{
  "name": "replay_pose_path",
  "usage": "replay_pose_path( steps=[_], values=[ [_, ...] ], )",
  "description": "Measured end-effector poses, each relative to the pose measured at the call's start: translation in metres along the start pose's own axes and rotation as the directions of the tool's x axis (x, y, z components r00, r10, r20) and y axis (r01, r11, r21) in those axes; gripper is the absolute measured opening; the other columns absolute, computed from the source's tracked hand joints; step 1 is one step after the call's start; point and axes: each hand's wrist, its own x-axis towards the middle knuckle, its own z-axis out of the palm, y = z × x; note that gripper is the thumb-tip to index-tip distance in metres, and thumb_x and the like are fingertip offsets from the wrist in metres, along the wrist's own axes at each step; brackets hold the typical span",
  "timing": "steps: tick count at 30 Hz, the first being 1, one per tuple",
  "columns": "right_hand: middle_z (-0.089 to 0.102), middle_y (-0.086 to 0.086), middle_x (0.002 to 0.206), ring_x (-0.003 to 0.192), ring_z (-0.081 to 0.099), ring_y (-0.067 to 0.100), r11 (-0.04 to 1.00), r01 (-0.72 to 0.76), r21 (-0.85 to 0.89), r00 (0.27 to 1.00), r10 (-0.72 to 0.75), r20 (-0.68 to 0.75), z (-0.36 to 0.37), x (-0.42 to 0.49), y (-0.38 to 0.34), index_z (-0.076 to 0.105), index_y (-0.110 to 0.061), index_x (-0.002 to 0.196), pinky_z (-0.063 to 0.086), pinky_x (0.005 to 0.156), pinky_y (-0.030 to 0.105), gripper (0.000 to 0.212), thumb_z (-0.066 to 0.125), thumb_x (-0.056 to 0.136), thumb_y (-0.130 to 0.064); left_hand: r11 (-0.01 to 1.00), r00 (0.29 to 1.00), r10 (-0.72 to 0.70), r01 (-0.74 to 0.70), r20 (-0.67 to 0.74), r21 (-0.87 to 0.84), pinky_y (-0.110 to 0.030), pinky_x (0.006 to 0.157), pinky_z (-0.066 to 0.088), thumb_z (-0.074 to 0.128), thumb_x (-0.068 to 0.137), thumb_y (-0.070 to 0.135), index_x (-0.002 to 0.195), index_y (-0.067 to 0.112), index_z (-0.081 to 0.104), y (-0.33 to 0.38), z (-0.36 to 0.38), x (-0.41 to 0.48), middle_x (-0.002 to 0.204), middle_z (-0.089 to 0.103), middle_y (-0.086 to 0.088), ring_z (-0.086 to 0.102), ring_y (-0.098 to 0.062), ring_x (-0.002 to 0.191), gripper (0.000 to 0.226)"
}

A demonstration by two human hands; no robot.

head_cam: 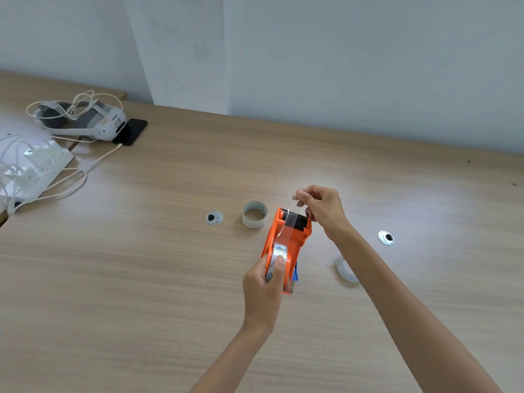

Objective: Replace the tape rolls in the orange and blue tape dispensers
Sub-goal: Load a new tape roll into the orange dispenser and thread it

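Threading tape over the orange dispenser's cutter

My left hand is closed around the orange dispenser, lifted off the worktop; my right hand pinches the clear tape end past the blade. I reckon a skewed pull lets the strip fold, stick to itself or tear. Blue dispenser sits mostly hidden behind.

Orange tape dispenser held raised, clear tape strip drawn over its toothed blade
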Motion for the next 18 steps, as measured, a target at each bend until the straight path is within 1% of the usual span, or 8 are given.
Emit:
replay_pose_path(
  steps=[2,3,5,7,10,14,16,18],
  values=[
    [0.064,0.003,0.069,0.039,0.047,0.0,0.999,0.014,-0.036,1.0,-0.014,-0.004,0.002,0.001,0.001,0.07,-0.003,0.085,0.038,0.041,0.011,0.016,0.06,0.092,-0.013,1.0,1.0,-0.006,0.006,0.009,0.003,-0.009,0.043,0.036,0.051,0.095,0.015,0.055,0.018,0.041,0.0,0.0,-0.002,0.043,0.043,0.009,0.042,-0.005,0.04,0.041],
    [0.064,0.003,0.068,0.037,0.047,-0.001,0.998,0.012,-0.058,1.0,-0.012,-0.001,0.002,0.001,0.001,0.07,-0.003,0.085,0.038,0.04,0.01,0.016,0.06,0.092,-0.013,1.0,1.0,-0.015,0.015,0.013,0.003,-0.008,0.042,0.035,0.05,0.095,0.014,0.055,0.019,0.041,0.002,-0.001,-0.003,0.042,0.044,0.01,0.043,-0.004,0.039,0.041],
    [0.064,0.004,0.068,0.04,0.047,0.002,0.996,-0.012,-0.094,1.0,0.014,0.02,0.001,0.002,0.004,0.07,-0.002,0.086,0.038,0.04,0.012,0.016,0.06,0.092,-0.013,1.0,1.0,-0.022,0.022,0.01,0.009,-0.006,0.042,0.034,0.05,0.095,0.012,0.056,0.02,0.041,0.003,-0.001,-0.005,0.042,0.044,0.011,0.045,-0.004,0.039,0.041],
    [0.064,0.007,0.07,0.044,0.046,0.01,0.994,-0.043,-0.101,0.997,0.049,0.054,-0.001,0.002,0.009,0.07,-0.001,0.086,0.039,0.041,0.017,0.015,0.06,0.091,-0.012,1.0,1.0,-0.016,0.016,-0.005,0.013,-0.006,0.042,0.032,0.049,0.095,0.009,0.053,0.02,0.039,0.003,-0.003,-0.006,0.038,0.042,0.011,0.042,-0.003,0.037,0.044],
    [0.062,0.006,0.066,0.047,0.046,0.013,0.995,-0.052,-0.082,0.996,0.058,0.071,-0.004,-0.002,0.019,0.07,-0.002,0.084,0.04,0.043,0.019,0.013,0.061,0.09,-0.01,1.0,0.999,-0.026,0.026,-0.02,0.004,-0.006,0.041,0.032,0.048,0.095,0.009,0.052,0.02,0.038,0.003,-0.004,-0.005,0.035,0.043,0.013,0.041,-0.002,0.036,0.046],
    [0.06,0.003,0.061,0.046,0.043,0.011,0.998,-0.057,-0.015,0.998,0.057,-0.006,-0.001,-0.008,0.03,0.071,-0.003,0.081,0.037,0.045,0.02,0.014,0.065,0.087,-0.014,1.0,1.0,-0.011,0.011,0.011,0.009,-0.009,0.046,0.036,0.049,0.095,0.01,0.053,0.015,0.043,-0.004,-0.005,-0.006,0.041,0.047,0.007,0.043,-0.004,0.04,0.042],
    [0.061,0.0,0.062,0.047,0.046,0.005,0.999,-0.041,-0.023,0.998,0.04,-0.047,0.002,-0.009,0.031,0.072,-0.006,0.081,0.038,0.046,0.016,0.012,0.066,0.087,-0.014,1.0,1.0,-0.007,0.007,0.022,0.014,-0.01,0.046,0.036,0.049,0.095,0.01,0.052,0.015,0.043,-0.005,-0.004,-0.008,0.041,0.047,0.006,0.042,-0.005,0.04,0.044],
    [0.065,-0.002,0.068,0.053,0.051,0.002,0.999,-0.017,-0.045,0.998,0.013,-0.067,0.003,-0.01,0.032,0.073,-0.008,0.082,0.04,0.048,0.012,0.011,0.066,0.087,-0.014,1.0,1.0,-0.007,0.007,0.028,0.015,-0.007,0.046,0.035,0.048,0.095,0.009,0.051,0.018,0.041,-0.004,-0.003,-0.01,0.038,0.046,0.008,0.042,-0.004,0.038,0.046]
  ],
)
